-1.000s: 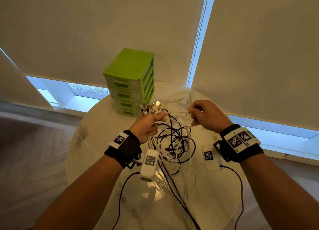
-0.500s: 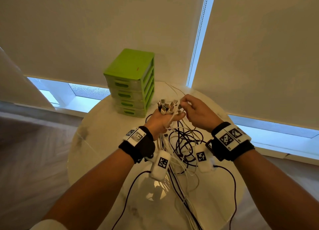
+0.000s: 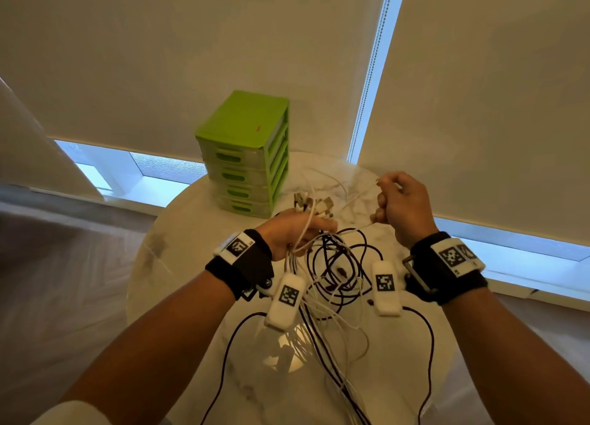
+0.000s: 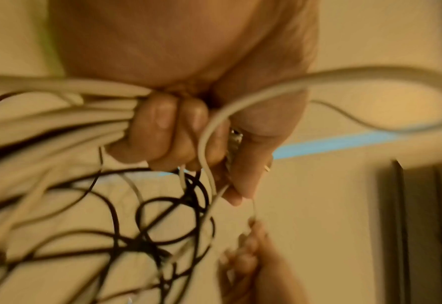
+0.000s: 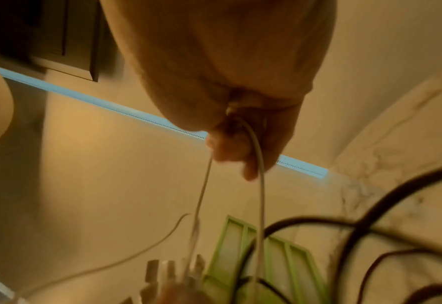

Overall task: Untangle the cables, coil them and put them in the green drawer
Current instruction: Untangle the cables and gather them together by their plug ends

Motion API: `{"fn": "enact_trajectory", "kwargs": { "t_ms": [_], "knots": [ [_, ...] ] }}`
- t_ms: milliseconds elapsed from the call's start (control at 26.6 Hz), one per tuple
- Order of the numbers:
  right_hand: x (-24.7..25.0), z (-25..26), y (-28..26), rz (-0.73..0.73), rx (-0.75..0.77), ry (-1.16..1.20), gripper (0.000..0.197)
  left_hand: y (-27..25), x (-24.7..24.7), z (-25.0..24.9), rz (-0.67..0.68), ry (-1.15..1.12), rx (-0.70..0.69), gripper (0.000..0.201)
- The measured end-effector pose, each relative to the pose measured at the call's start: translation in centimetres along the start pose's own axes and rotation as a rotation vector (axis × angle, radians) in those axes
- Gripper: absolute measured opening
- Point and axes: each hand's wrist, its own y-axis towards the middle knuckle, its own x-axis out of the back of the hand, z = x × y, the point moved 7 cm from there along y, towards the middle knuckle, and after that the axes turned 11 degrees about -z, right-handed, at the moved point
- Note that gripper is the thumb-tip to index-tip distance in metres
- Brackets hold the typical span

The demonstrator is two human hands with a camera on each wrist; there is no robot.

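Note:
My left hand grips a bunch of white and black cables above the round table, with their metal plugs sticking up past the fist. In the left wrist view the fingers curl tightly round the white strands. My right hand is off to the right and pinches one thin white cable, stretched between both hands. That strand runs down from the right fingers in the right wrist view. The green drawer unit stands behind the left hand, all drawers closed.
The tangle hangs down onto the marble table and trails off its near edge. Window blinds close off the back. Wrist camera pods dangle under both wrists, each with a black lead.
My right hand, which met the left at the plugs half a second ago, has pulled away to the right, drawing one white cable out of the bunch. The left hand stays in its grip.

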Motion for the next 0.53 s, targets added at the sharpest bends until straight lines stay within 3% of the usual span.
{"fn": "enact_trajectory", "kwargs": {
  "t_ms": [75, 113, 188, 264, 377, 527],
  "knots": [
    [0.1, -0.7, -0.4, 0.056, 0.089, -0.255, 0.010, 0.3, 0.8, 0.1, 0.002, -0.241, 0.008, 0.016],
    [0.0, -1.0, -1.0, 0.137, 0.139, -0.374, 0.016, 0.4, 1.2, 0.3, 0.009, -0.336, 0.019, 0.014],
    [-1.3, -1.9, -3.0, 0.411, 0.146, -0.415, 0.029, 0.4, 1.3, 0.4, 0.047, -0.452, 0.033, 0.012],
    [-2.2, -2.4, -4.4, 0.555, 0.151, -0.426, 0.012, 0.4, 1.4, 0.5, 0.053, -0.501, 0.025, 0.012],
    [-1.1, -3.3, -2.8, 0.436, 0.227, -0.552, 0.020, 0.2, 2.9, 0.4, 0.010, -0.566, -0.007, 0.012],
    [3.8, -8.1, 1.0, 0.222, 0.001, -0.666, 0.025, -0.1, 6.6, 0.4, -0.124, -0.687, -0.048, 0.014]
  ]
}}
